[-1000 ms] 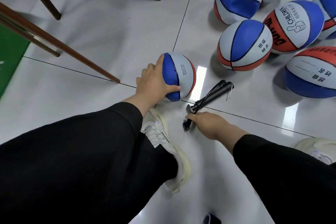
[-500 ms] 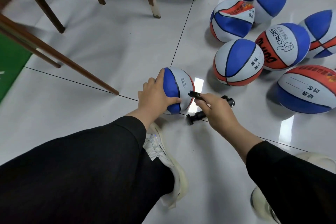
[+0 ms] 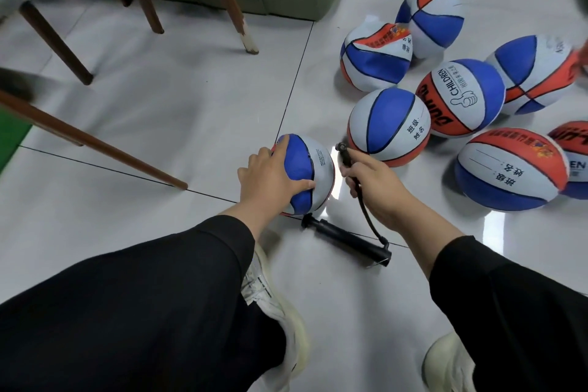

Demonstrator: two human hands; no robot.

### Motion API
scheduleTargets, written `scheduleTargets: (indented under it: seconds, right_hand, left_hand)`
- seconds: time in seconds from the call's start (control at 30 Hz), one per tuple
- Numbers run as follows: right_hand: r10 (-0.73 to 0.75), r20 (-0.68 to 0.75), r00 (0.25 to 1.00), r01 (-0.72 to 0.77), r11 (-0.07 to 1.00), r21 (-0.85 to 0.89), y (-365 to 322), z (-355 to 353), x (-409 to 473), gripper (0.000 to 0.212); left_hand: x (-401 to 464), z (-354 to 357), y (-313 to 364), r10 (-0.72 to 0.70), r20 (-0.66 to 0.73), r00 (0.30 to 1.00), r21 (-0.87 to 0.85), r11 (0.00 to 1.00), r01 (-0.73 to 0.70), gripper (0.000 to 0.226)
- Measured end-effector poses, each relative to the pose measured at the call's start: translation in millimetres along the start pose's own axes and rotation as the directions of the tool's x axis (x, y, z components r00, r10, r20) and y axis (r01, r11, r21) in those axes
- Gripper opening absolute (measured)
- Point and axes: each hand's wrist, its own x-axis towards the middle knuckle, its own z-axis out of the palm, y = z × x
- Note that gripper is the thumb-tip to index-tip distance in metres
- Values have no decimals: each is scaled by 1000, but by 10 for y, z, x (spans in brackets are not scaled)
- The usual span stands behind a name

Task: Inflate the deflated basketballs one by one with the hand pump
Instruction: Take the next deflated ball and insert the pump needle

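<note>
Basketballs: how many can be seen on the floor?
8. One under the left hand; seven clustered at right. More may lie out of frame.

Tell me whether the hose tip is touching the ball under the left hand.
Apart. In the head view the hose tip, held up by the right hand, stands clear of the ball, with bright floor showing between them.
</note>
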Motion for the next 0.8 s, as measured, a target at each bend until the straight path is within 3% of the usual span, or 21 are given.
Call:
scheduleTargets:
  seconds: [0.1,0.2,0.33,0.53,0.8]
  right_hand:
    - [77,-31,997,-72,988,136,-55,-46,20,21]
    - [89,-69,994,-88,996,20,-61,-89,47,32]
    - [75,-64,995,-72,996,53,-140,-85,115,28]
    - [-56,-94,994,42,988,-146,-199,-124,214,6]
    - [-46,-133,990,12,970,-244,-70,-259,350,12]
  left_hand:
    - [25,-41,31,15,7,1000,25,1000,-15,109]
    - [45,-91,77,29,19,999,46,999,-30,109]
    - [78,-131,139,47,38,998,72,996,-50,108]
    - [121,-91,272,42,44,998,61,997,-44,109]
    - [203,28,442,62,79,995,43,997,-65,109]
